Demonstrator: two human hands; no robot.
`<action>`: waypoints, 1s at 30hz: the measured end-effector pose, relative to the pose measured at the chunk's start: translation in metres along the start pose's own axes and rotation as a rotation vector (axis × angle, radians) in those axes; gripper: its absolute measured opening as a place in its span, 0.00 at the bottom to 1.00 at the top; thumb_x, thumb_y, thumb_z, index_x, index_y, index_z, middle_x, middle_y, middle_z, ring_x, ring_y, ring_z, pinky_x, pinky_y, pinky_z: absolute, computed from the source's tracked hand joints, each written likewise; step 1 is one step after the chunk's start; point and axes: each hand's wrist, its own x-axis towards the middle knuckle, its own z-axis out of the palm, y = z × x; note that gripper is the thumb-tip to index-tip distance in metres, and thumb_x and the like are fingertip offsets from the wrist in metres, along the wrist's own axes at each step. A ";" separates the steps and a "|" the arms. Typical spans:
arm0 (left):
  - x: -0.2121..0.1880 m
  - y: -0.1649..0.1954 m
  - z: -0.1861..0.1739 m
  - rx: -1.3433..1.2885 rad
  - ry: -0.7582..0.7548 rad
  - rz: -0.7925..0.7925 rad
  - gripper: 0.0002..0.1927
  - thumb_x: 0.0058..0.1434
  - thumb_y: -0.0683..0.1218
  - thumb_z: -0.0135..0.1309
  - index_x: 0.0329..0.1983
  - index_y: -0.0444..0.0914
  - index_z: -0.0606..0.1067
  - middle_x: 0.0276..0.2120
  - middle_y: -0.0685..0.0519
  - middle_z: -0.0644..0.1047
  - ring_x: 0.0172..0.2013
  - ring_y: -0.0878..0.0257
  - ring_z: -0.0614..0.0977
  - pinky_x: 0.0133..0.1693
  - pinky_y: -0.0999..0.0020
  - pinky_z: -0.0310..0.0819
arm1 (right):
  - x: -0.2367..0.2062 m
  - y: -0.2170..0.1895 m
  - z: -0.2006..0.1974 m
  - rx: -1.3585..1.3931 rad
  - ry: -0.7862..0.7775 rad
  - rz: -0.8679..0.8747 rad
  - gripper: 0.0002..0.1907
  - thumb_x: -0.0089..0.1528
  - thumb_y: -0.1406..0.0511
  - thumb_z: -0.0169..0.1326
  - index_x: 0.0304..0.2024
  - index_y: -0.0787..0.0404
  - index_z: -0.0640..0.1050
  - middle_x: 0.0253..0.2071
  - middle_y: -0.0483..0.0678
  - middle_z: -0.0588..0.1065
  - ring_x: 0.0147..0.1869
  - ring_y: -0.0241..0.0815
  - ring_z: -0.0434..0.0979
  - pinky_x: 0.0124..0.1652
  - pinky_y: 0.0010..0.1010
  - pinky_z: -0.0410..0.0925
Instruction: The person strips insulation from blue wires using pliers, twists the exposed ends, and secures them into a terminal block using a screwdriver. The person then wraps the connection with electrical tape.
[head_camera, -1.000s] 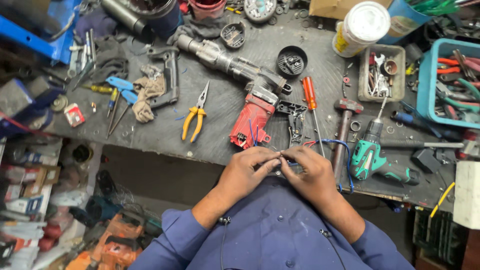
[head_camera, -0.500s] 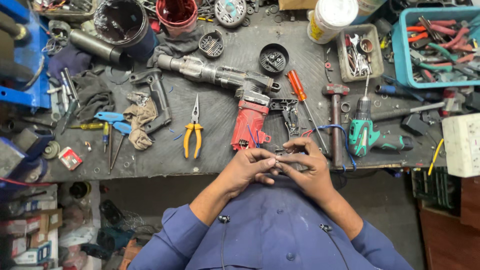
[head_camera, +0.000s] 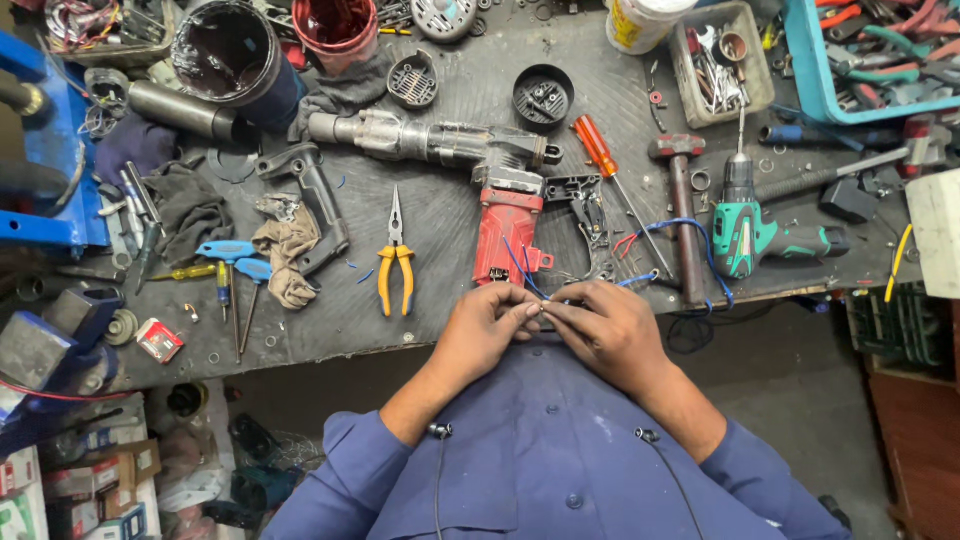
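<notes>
Both forearms, in rolled-up blue sleeves, angle inward from the bottom of the frame and meet at the middle. The left hand (head_camera: 487, 330) and the right hand (head_camera: 600, 330) sit knuckles up, fingers curled, their fingertips (head_camera: 535, 311) pinched together and touching at one small point between them.

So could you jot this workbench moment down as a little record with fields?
left hand: left hand pinches thin blue wires, fingertips meeting the right's
right hand: right hand pinches the same wires
wires lead to: red power-tool body
left of it: yellow-handled pliers
right of it: orange-handled screwdriver, green cordless drill
surface: dark cluttered workbench
</notes>
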 end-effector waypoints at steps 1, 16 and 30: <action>-0.001 0.001 -0.001 0.005 -0.001 0.001 0.09 0.67 0.43 0.54 0.45 0.31 0.79 0.35 0.52 0.82 0.35 0.68 0.85 0.38 0.73 0.83 | 0.000 -0.001 0.001 -0.007 0.014 0.004 0.13 0.53 0.69 0.66 0.40 0.59 0.83 0.41 0.45 0.79 0.39 0.44 0.79 0.37 0.34 0.72; 0.008 0.061 -0.020 0.752 0.409 0.515 0.17 0.63 0.41 0.58 0.56 0.38 0.76 0.45 0.46 0.79 0.38 0.54 0.83 0.39 0.64 0.78 | -0.015 0.030 0.013 0.400 0.078 0.302 0.07 0.58 0.70 0.65 0.38 0.63 0.83 0.39 0.47 0.80 0.39 0.37 0.81 0.37 0.27 0.72; 0.017 0.110 -0.027 1.407 0.032 0.695 0.12 0.55 0.41 0.53 0.43 0.42 0.77 0.37 0.53 0.77 0.40 0.55 0.82 0.37 0.61 0.77 | -0.013 0.082 -0.002 0.659 -0.083 0.282 0.06 0.59 0.71 0.64 0.39 0.65 0.83 0.41 0.48 0.80 0.47 0.38 0.80 0.47 0.28 0.72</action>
